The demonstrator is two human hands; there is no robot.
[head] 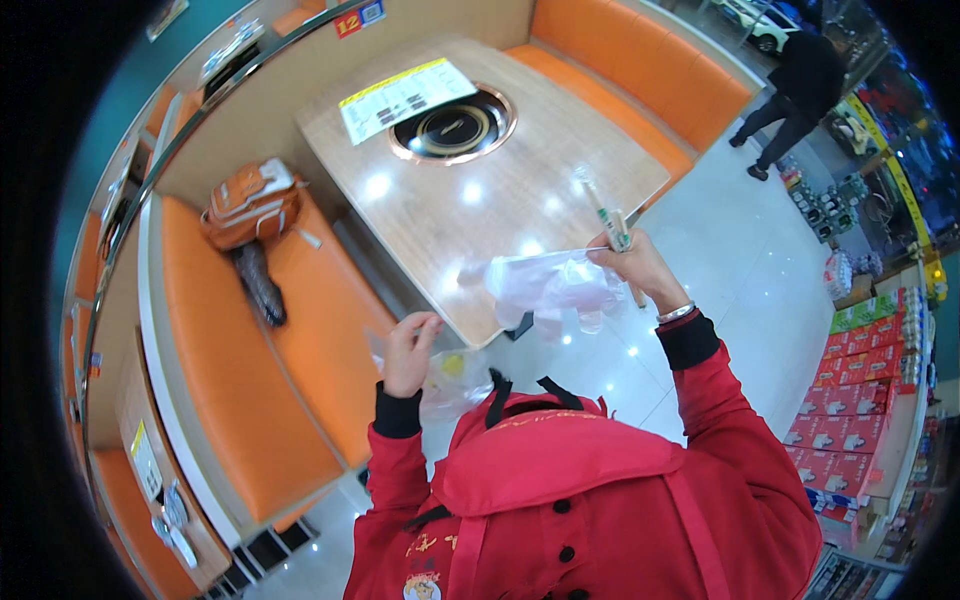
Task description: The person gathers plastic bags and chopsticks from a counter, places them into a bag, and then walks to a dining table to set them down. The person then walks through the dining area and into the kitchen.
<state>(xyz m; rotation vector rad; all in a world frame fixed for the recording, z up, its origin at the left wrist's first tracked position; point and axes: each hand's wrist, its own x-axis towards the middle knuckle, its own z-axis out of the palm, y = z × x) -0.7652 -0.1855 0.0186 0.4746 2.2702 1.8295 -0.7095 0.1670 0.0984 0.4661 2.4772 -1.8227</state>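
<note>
My right hand point(637, 262) grips several paper-wrapped chopsticks point(604, 214), their ends sticking out above and below the fist. From the same hand hangs thin, translucent plastic point(555, 281), possibly disposable gloves, over the near end of a wooden table point(420, 195). My left hand point(409, 352) has its fingers curled beside the table's near left corner. A clear plastic bag point(454, 379) with a yellow patch hangs from it, though the exact grip is partly hidden. A metal bracelet point(676, 313) circles my right wrist.
A round built-in cooker point(454, 131) is set in the table, partly under a printed menu sheet point(405, 97). Orange benches point(300, 315) flank the table; one bears an orange backpack point(255, 202). Red boxes point(840, 420) are stacked at right. A person point(799, 94) walks beyond.
</note>
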